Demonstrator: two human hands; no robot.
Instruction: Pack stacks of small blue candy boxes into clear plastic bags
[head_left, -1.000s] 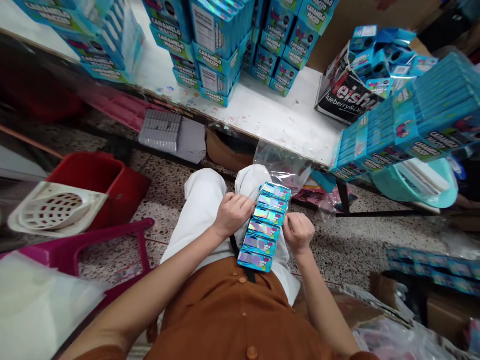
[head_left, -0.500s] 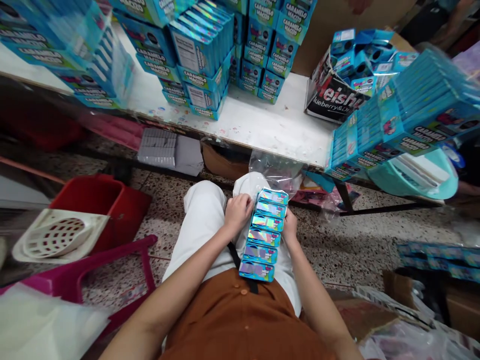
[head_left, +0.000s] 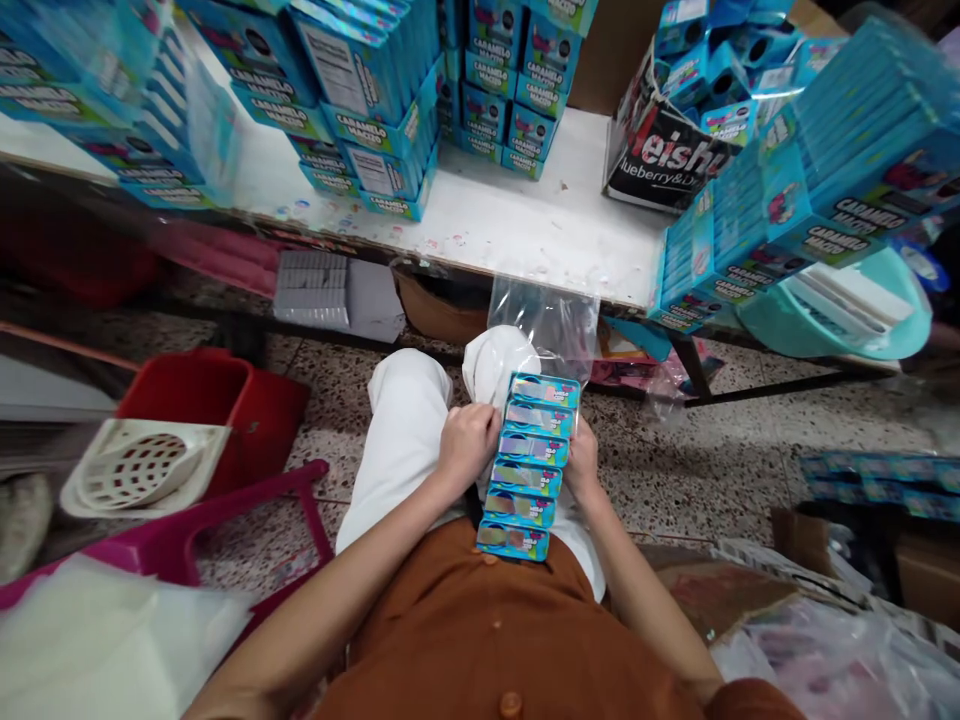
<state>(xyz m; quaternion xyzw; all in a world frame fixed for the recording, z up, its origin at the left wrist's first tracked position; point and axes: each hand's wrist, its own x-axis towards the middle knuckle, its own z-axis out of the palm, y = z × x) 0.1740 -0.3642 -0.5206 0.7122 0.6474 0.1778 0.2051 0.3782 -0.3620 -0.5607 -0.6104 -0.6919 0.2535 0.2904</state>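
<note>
Curls left hand (head_left: 469, 440) and right hand (head_left: 582, 460) at opposite edges of six blue packs (head_left: 527, 479); cannot tell closure or hold.

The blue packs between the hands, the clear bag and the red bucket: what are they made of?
Blue packs: perhaps glossy printed card, with crisp edges; the shiny strips could be foil or film.
Clear bag: thin, glossy plastic film, probably; it is see-through and wrinkled.
Red bucket: likely moulded plastic, smooth and one even colour.
</note>
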